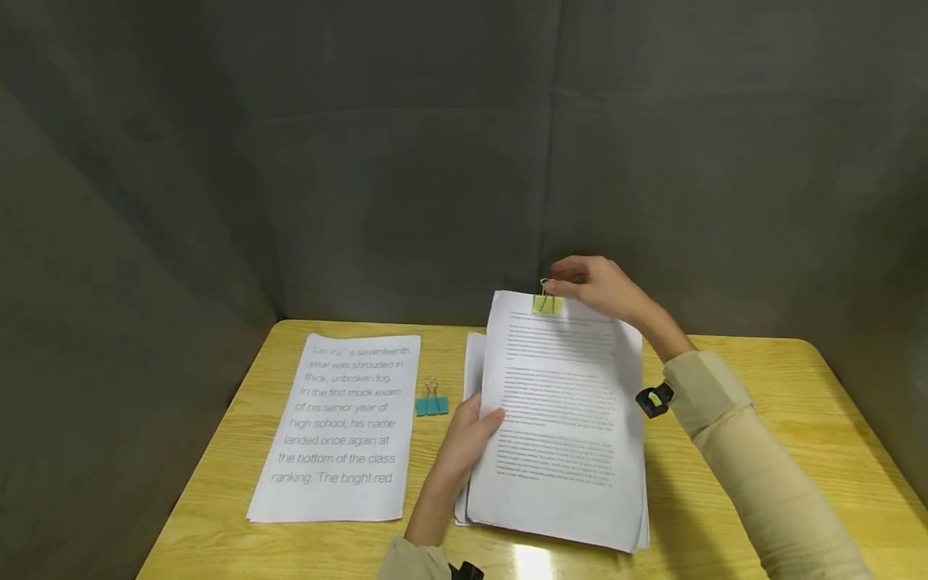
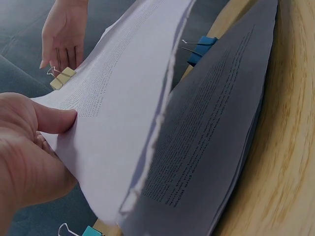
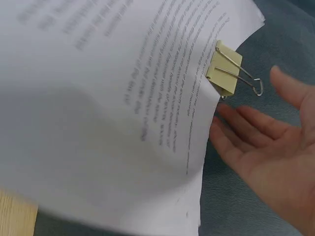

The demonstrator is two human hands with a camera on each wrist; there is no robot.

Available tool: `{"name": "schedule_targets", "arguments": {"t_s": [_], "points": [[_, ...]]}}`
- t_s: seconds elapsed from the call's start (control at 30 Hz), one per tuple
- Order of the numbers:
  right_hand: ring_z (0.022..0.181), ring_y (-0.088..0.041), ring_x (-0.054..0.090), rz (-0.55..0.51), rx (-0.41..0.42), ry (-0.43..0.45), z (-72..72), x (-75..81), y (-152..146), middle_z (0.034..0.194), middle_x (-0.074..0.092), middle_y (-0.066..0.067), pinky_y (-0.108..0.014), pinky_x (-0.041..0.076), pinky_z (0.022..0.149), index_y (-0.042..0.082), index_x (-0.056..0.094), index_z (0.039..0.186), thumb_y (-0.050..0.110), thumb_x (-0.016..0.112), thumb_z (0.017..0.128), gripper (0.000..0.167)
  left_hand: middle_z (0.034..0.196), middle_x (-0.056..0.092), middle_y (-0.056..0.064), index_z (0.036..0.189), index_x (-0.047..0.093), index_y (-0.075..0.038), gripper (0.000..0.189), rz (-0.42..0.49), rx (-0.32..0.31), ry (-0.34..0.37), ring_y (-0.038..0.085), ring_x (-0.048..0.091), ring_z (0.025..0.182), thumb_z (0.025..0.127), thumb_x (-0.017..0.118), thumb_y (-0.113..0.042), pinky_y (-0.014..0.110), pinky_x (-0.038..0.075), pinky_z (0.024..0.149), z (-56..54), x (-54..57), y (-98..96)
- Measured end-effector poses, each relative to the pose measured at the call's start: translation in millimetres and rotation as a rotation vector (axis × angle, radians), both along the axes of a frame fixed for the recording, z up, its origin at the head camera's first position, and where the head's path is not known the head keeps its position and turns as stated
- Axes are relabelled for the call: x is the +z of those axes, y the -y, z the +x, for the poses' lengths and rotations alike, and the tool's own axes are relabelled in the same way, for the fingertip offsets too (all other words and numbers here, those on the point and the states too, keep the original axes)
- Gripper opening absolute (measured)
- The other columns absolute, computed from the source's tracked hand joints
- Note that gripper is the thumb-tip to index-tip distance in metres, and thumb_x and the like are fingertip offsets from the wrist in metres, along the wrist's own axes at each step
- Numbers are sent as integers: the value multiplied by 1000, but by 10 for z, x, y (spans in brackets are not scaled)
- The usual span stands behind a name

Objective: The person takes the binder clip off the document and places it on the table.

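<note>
A raised stack of printed paper carries a yellow binder clip on its top edge, both wire handles sticking up. My left hand grips the stack's left edge, thumb on the front page and fingers behind. Beside the clip is my right hand; in the right wrist view its fingers are loosely extended behind the paper edge and the thumb stands apart from the wire handles. Under the raised stack lies a second stack with a blue binder clip at its edge.
On the left of the wooden table lies a large-print sheet. A teal binder clip rests between it and the stacks. A dark grey cloth hangs behind and along the sides.
</note>
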State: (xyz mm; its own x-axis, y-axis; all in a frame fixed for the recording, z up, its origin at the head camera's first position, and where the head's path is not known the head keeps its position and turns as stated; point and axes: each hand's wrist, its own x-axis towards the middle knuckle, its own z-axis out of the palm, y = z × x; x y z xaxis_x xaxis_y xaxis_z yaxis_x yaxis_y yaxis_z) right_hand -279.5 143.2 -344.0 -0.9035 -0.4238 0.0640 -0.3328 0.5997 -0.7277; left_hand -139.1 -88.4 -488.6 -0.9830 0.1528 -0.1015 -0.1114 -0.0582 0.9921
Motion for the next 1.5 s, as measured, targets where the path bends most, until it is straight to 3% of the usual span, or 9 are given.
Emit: {"name": "schedule_targets", "arguments": {"t_s": [0.27, 0.47, 0.63, 0.73, 0.87, 0.93, 1.07, 1.3, 1.5], "points": [[123, -33, 58, -80, 60, 183, -81, -42, -150, 140, 60, -22, -48, 46, 104, -5, 56, 142, 32, 60, 105, 53, 115, 69, 12, 144, 54, 2, 40, -29, -18, -14, 23, 63, 107, 105, 48, -2, 43, 44, 101, 7, 12, -47], [114, -30, 58, -91, 68, 224, -66, -69, -257, 133, 64, -20, -39, 46, 97, -5, 61, 137, 32, 64, 102, 51, 113, 70, 13, 143, 55, 2, 39, -25, -37, -8, 21, 64, 102, 104, 49, -2, 39, 47, 97, 13, 31, -44], [97, -22, 61, -108, 8, 168, -49, -73, -271, 111, 72, -11, -30, 49, 82, -3, 71, 122, 33, 71, 98, 43, 113, 71, 14, 144, 55, 1, 40, -7, -79, 3, 20, 66, 98, 105, 49, -3, 34, 49, 90, 15, 29, -28], [88, -16, 66, -224, -49, 122, -68, -56, -287, 103, 74, -5, -26, 54, 77, -7, 70, 119, 28, 71, 99, 40, 115, 71, 15, 144, 54, 1, 40, -1, -115, 14, 20, 67, 96, 105, 48, -3, 32, 51, 84, 13, 15, -27], [82, -11, 67, -431, -188, 68, -69, -40, -352, 98, 72, 2, -25, 59, 75, -12, 66, 120, 25, 70, 101, 42, 116, 71, 15, 145, 54, 0, 42, -12, -149, 30, 21, 69, 92, 104, 48, -3, 31, 54, 78, 23, 1, -39], [82, -11, 65, -484, -256, 40, -30, -42, -409, 97, 70, 4, -23, 58, 74, -11, 66, 121, 28, 70, 100, 44, 116, 71, 14, 146, 54, 1, 43, -8, -160, 37, 21, 69, 92, 104, 48, -2, 31, 54, 78, 33, 1, -49], [86, -11, 63, -509, -306, 27, 96, -49, -549, 102, 67, 5, -21, 58, 73, -10, 62, 127, 32, 69, 101, 50, 116, 71, 13, 146, 54, 1, 42, -13, -147, 29, 21, 68, 98, 105, 48, -4, 33, 53, 84, 36, 17, -81], [103, -7, 58, -456, -355, 53, 293, -177, -861, 121, 60, 4, -19, 54, 81, -8, 49, 147, 34, 65, 103, 63, 115, 71, 14, 145, 53, 1, 41, 11, -140, -2, 21, 65, 102, 106, 47, -7, 33, 49, 89, 9, 83, -149], [100, -4, 62, -525, -412, 73, 440, -284, -1183, 109, 64, 13, -15, 53, 81, -11, 42, 150, 22, 70, 101, 65, 123, 68, 14, 148, 50, -1, 44, 22, -135, -12, 26, 63, 114, 105, 47, -7, 38, 47, 95, 4, 131, -277]]}}
